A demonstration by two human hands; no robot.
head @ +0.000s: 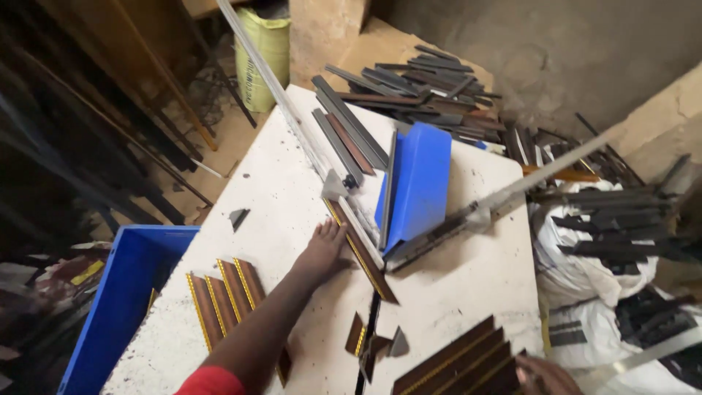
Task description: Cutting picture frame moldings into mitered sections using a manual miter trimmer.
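My left hand lies flat on the white table, fingers spread, its fingertips touching a long brown moulding strip with a gold edge. The strip runs diagonally under the blue cutting machine, whose long metal lever points up to the right. Only part of my right hand shows, at the bottom edge beside a stack of brown strips. Its fingers are cut off by the frame.
Several cut gold-edged brown pieces lie left of my arm, and small offcuts sit near the front. A blue crate stands at the table's left. Dark strips pile up behind the table, and white sacks stand to the right.
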